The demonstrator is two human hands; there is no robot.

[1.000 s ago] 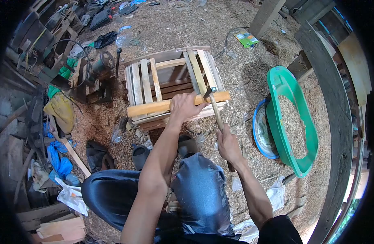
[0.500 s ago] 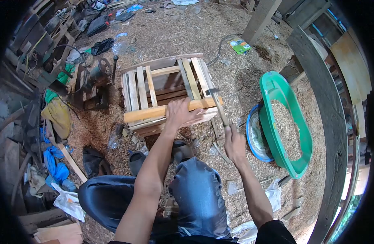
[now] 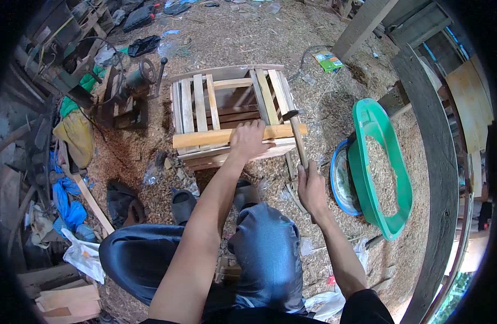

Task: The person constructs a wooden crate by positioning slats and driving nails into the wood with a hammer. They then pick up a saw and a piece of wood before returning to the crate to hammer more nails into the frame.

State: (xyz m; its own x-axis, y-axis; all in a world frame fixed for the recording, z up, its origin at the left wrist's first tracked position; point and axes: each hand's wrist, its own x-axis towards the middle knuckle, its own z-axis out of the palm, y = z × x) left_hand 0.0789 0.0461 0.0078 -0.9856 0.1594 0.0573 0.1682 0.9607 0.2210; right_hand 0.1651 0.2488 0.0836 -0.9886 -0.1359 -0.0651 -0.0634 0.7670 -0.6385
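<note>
The pale wooden batten (image 3: 205,137) lies across the front top edge of a slatted wooden crate (image 3: 197,105), which stands on the sawdust floor just ahead of the person's knees. The left hand (image 3: 249,139) clamps down on the batten, fingers curled over it. The right hand (image 3: 311,189) is fisted round a wooden-handled hammer (image 3: 298,140), its dark head at the batten's right end. A green plastic basin (image 3: 362,156) sits to the right.

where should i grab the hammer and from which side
Take the hammer by the lower end of its long, thin wooden handle, coming from the near side, where the right hand grips it. The metal head sits at the far end, by the batten that the left hand holds on the crate, so a low grip probably swings best.
</note>
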